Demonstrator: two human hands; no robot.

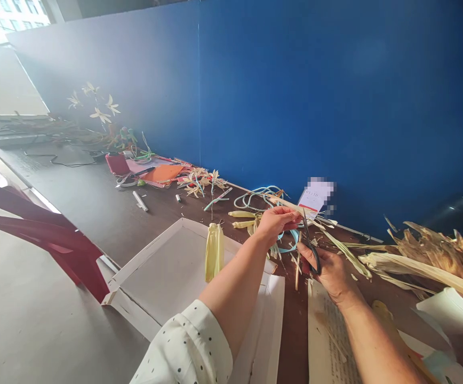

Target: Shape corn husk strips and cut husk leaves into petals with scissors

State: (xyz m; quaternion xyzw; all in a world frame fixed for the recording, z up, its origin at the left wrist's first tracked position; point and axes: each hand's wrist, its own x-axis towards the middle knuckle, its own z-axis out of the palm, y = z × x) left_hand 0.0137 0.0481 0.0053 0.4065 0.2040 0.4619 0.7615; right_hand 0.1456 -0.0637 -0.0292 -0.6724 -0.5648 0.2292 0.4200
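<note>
My left hand [276, 223] pinches a pale strip of corn husk [285, 203] above the dark table. In my right hand [329, 271] is a pair of black-handled scissors [313, 255], its blades pointing up at the husk close to my left fingertips. Whether the blades touch the husk I cannot tell. Behind my left hand lie small yellowish husk pieces [242, 215] and a pale blue cord [261, 192]. A yellow-green husk piece [214, 252] rests over the edge of a white box lid [163, 266], left of my left forearm.
A phone [317, 196] leans against the blue partition [335, 96]. Dried husks [435, 248] heap up at the right, near a white bowl-like object [455, 309]. Husk flowers [201, 181], orange paper [162, 173] and a white marker [140, 201] lie farther left. A red chair [67, 250] stands beside the table.
</note>
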